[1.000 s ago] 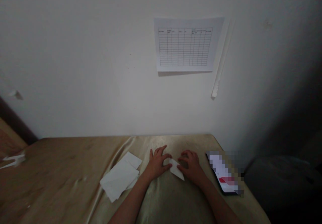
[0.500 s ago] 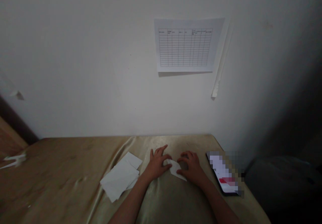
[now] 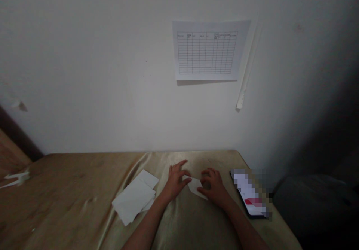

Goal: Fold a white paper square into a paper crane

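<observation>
White paper piece (image 3: 196, 187) lies on the cloth-covered table (image 3: 70, 190) between the left hand (image 3: 175, 180) and right hand (image 3: 215, 187). Fingers are curled, thumbs touching it; a firm pinch cannot be confirmed. Likely light, easily creased; hold gently by opposite edges.

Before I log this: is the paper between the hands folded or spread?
Folded, it seems: the paper has slanted edges and pointed ends, and looks smaller than the white sheets.

Single head-worn view, from above the cloth (image 3: 73, 190), facing the wall (image 3: 98, 74); fairly near
</observation>
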A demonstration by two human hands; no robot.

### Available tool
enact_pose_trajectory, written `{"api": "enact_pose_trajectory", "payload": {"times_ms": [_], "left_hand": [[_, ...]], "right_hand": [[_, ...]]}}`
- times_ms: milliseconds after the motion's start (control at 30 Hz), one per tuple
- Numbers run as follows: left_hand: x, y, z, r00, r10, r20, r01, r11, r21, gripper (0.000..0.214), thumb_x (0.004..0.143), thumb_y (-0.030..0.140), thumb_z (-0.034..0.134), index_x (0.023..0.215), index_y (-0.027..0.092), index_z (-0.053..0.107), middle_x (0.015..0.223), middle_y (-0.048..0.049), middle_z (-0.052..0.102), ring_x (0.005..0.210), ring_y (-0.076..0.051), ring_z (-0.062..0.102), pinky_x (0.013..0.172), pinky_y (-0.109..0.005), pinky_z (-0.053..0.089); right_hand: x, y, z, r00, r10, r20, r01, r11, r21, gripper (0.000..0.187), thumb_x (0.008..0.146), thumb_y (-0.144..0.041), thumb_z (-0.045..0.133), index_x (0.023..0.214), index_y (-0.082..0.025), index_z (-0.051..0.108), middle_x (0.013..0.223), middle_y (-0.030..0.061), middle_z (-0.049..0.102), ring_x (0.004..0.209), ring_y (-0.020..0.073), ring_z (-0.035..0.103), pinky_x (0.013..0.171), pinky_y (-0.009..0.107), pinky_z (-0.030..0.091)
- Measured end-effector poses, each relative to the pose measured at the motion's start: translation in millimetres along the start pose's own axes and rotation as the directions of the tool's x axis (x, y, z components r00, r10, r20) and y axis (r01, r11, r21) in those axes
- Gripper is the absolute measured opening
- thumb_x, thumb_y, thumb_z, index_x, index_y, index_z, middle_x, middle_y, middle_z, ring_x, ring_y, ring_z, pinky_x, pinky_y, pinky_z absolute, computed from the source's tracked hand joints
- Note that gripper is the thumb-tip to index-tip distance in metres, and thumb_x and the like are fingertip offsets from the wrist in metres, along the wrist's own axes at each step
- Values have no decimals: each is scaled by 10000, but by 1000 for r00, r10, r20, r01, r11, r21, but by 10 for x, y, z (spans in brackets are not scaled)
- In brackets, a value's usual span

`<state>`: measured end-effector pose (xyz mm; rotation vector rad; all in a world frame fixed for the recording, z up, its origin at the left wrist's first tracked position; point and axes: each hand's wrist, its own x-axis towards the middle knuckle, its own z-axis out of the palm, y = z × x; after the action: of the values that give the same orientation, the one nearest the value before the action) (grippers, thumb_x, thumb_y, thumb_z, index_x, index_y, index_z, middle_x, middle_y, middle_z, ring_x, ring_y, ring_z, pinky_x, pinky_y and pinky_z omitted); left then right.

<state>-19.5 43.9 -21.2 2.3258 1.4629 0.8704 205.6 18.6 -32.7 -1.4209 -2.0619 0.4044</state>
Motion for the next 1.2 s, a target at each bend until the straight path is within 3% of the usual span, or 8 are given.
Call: {"api": "enact_pose_trajectory", "payload": {"times_ms": [167,400,533,767,867,1000,1200], "left_hand": [[13,37,-53,997,15,-82,-15,1000,-4,91,802,316,738,888,301,767,1476,-24,472,1351,-276,405,1150,-529,280],[-6,85,-105,990,-50,-129,64,993,100,165,854,359,684,1001,380,756,1459,-9,488,1341,-298,412,1162,-646,139],[-15,76,-104,989,-72,-129,91,985,149,222,843,363,695,1059,392,734,1424,-17,522,1322,-297,421,1153,-660,143],[-24,109,-141,993,-107,-48,115,970,216,89,823,347,696,784,316,769,1367,9,585,1301,-314,416,1140,-707,33],[-27,114,-148,993,-114,-40,120,965,233,82,797,330,716,735,302,763,1374,15,587,1304,-323,413,1135,-715,13],[-37,108,-143,992,-124,-29,127,962,241,74,804,341,706,770,314,766,1331,6,624,1277,-325,442,1115,-742,15],[-66,121,-115,991,-132,-29,135,960,245,110,831,372,672,827,328,774,1265,-6,667,1269,-331,455,1118,-742,-22]], "right_hand": [[40,36,17,994,-47,-94,53,997,60,46,801,-279,671,807,-234,666,1148,61,624,1210,258,462,1068,446,327],[46,46,3,973,-60,-221,55,998,-29,52,778,-165,599,788,-214,584,970,49,625,1001,226,539,999,407,361],[22,-1,0,981,-64,-181,46,994,-101,106,734,-125,608,782,-215,578,967,42,618,1001,227,534,1016,405,340],[-3,-64,-16,995,-93,-41,91,994,-64,81,795,-301,671,821,-236,630,1062,18,651,1089,228,541,1078,421,284],[-2,-83,-28,994,-105,-27,103,993,-48,72,862,-234,571,869,-234,643,1030,14,665,1080,203,559,1098,421,257],[5,-76,-27,994,-110,-9,109,992,-64,240,836,-95,492,925,-239,662,1019,22,668,1091,198,549,1077,407,289],[12,-14,25,991,-137,-2,137,990,-43,337,843,-80,457,1055,-238,666,1163,46,664,1203,212,499,1078,417,309]]}}
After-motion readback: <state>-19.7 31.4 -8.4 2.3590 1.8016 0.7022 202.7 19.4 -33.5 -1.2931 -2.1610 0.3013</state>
